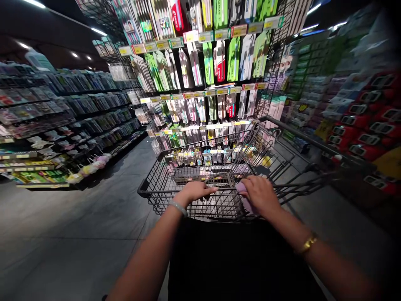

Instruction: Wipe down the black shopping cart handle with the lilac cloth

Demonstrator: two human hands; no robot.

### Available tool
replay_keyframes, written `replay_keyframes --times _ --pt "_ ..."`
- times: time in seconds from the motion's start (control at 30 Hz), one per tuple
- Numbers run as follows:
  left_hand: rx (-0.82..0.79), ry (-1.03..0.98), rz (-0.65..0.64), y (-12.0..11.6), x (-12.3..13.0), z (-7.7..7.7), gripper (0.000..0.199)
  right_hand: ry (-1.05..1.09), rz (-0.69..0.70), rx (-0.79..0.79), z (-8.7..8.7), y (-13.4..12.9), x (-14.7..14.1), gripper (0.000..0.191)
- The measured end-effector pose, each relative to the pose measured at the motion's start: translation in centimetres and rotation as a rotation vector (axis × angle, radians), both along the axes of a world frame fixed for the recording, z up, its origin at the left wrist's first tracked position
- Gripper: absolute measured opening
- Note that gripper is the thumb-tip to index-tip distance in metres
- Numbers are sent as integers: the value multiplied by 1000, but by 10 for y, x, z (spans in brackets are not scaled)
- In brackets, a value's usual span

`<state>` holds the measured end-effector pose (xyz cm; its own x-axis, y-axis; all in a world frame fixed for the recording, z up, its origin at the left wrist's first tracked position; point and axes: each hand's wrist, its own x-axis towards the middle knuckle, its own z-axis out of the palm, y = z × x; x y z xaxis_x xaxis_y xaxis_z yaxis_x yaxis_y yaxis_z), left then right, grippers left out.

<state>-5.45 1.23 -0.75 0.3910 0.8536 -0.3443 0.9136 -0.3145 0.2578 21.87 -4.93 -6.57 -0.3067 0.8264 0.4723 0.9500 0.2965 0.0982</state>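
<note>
Two hands meet the shopping cart point(163, 192): the left hand point(194, 190) on its near rim, fingers partly hidden, grip unclear; the right hand point(260, 194), nearer, has its fingers around a purple item point(241, 187) seemingly slanting lengthwise down across the rim. Beyond hang packets point(233, 58).

1. Grey floor point(94, 221), lower left and centre: wire shopping cart point(143, 191) stands on it, mid-frame.
2. Wire display rack point(290, 21), top centre: carded packs point(233, 58) in stacked rows, price labels point(239, 30) along the rails.
3. Shelf unit point(46, 186), left: yellow-green packs point(39, 175) on bottom shelf.
</note>
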Motion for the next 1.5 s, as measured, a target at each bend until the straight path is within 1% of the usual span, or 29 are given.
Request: replay_keyframes --times 0.07,0.1,0.13,0.2,0.23,0.3,0.33,0.4,0.5,0.57,0.63,0.7,0.8,0.83,0.9,0.97,1.03,1.07,1.13,1.2,1.23,1.27,1.33,1.37,1.43,1.47,1.5 --pt "4 13 7 0 1 0 85 9 79 -14 1 4 -17 38" --pt "4 18 10 0 0 0 86 6 121 -20 1 4 -18 38" --pt "7 23 13 -1 -1 -1 87 1 157 -28 2 2 -12 38" --pt "21 34 18 -1 -4 -3 88 -7 185 -36 2 -4 12 40" --pt "30 39 19 -1 -7 -4 89 -7 170 -32 3 -7 27 40" --pt "22 43 6 -1 -12 -5 90 -8 98 8 3 -14 53 39" --pt "-1 38 -2 -2 -14 -3 90 -12 61 21 3 -15 61 37" --pt "-54 -5 -29 -1 -14 1 89 -21 13 14 4 -15 65 31" --pt "-92 -109 -89 1 1 9 88 -14 2 -8 4 -6 51 27" --pt "-61 -143 -148 3 20 10 87 -5 17 0 4 2 43 28" --pt "2 -107 -176 5 42 7 87 -1 30 13 2 10 43 29" --pt "35 -32 -164 8 58 3 90 2 69 24 -1 13 52 31" --pt "61 30 -136 9 66 -2 92 6 128 75 -10 10 77 35" --pt "77 30 -132 9 66 -4 92 6 121 104 -13 7 84 36" --pt "102 33 -126 9 63 -6 93 20 52 173 -19 3 90 36" --pt "118 43 -118 8 62 -9 93 62 -38 233 -23 1 81 33" --pt "140 56 -105 7 63 -10 94 123 -77 272 -25 2 61 31" --pt "149 59 -100 6 64 -10 94 148 -57 275 -25 2 51 32" --pt "160 58 -96 5 64 -10 93 177 61 241 -25 2 40 34" --pt "164 54 -96 3 63 -10 92 197 197 166 -24 0 44 39" --pt "164 50 -95 2 61 -10 92 224 234 135 -24 -1 49 41" --pt "165 43 -92 1 60 -10 92 272 237 125 -24 -3 55 42" --pt "172 6 -73 -1 56 -12 90 420 169 159 -24 -4 60 39" --pt "193 -37 -57 -3 55 -13 87 507 115 193 -24 -3 56 36" --pt "290 -201 -43 -8 56 -15 85 648 35 211 -22 0 38 32" --pt "356 -311 -60 -11 58 -16 91 698 20 186 -20 2 25 31" --pt "417 -421 -103 -14 63 -16 100 740 25 131 -16 4 12 30"
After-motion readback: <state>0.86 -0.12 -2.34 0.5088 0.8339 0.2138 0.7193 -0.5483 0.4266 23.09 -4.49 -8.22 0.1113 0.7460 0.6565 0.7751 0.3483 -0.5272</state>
